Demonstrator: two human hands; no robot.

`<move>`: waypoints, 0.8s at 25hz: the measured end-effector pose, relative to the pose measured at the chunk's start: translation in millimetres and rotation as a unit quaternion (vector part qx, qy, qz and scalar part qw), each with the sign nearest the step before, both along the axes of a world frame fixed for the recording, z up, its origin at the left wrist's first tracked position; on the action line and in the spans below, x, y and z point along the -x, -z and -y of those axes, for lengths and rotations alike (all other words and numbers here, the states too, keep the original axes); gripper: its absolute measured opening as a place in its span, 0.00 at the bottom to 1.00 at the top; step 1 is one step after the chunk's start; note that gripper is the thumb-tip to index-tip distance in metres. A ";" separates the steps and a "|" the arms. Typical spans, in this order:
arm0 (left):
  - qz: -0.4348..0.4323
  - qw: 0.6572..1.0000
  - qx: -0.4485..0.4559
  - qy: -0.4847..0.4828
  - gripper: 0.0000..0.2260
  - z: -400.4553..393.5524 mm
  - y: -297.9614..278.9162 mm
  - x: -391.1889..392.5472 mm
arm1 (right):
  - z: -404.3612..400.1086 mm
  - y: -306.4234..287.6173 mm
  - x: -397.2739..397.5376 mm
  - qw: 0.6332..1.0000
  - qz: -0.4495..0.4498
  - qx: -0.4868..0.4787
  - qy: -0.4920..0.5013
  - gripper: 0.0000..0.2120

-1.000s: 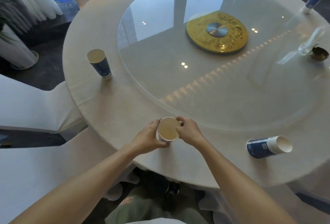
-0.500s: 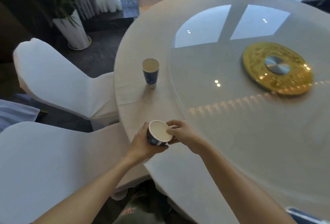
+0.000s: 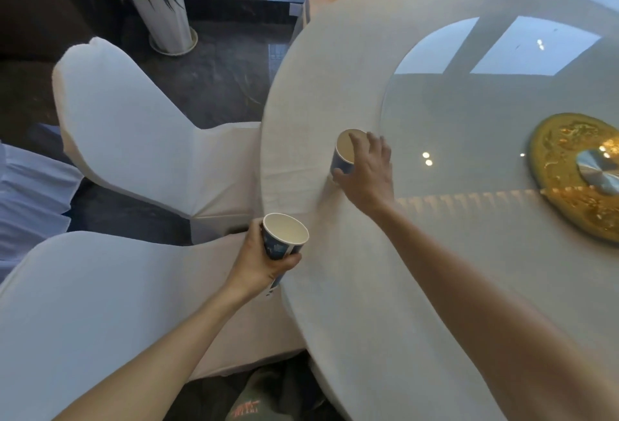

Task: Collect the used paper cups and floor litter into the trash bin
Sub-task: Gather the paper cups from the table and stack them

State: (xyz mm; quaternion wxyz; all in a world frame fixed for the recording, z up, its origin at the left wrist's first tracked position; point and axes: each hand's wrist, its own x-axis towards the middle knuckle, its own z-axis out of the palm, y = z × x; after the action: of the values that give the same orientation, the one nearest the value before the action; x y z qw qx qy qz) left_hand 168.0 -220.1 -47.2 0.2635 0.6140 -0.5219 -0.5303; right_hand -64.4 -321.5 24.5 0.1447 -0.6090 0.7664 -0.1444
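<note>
Our left hand (image 3: 258, 263) grips one blue paper cup (image 3: 283, 241); our right hand (image 3: 366, 174) closes around another (image 3: 345, 155).
Second cup stands at twelve o'clock on the table (image 3: 335, 85); cup printing is unreadable.

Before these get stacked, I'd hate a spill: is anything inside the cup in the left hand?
The cup held by the left hand shows a pale, bare inner wall, with no liquid or litter visible. Its rim hides the very bottom, so dregs cannot be ruled out.
</note>
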 end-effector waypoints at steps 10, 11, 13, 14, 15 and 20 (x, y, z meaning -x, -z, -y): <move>0.019 0.999 -0.030 0.041 0.36 13.1 6.8 -18.4 | 54.4 31.2 15.8 0.993 -0.001 -0.119 -0.011 0.40; 0.023 0.998 -0.026 0.047 0.36 15.6 4.6 -17.5 | 52.8 29.0 16.8 0.993 0.006 -0.114 -0.013 0.39; 0.042 0.997 -0.007 0.060 0.34 23.6 -1.1 -9.8 | 45.4 20.3 21.5 0.993 0.021 -0.112 -0.005 0.39; 0.052 0.997 0.005 0.059 0.34 28.3 -4.3 -6.0 | 40.3 16.7 22.2 0.993 0.042 -0.106 0.006 0.39; 0.068 0.996 0.019 0.061 0.35 33.3 -7.3 -0.1 | 32.0 11.5 25.2 0.993 0.072 -0.090 0.029 0.40; 0.163 0.975 0.057 0.139 0.38 56.9 -15.4 41.8 | -26.4 -25.6 51.1 0.968 0.210 0.039 0.131 0.36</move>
State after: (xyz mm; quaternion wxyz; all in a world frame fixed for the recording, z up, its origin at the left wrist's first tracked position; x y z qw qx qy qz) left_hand 126.2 -277.0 -31.9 0.1330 0.5974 -0.6675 -0.4241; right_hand -115.5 -295.0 50.1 0.2589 -0.4643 0.7857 -0.3164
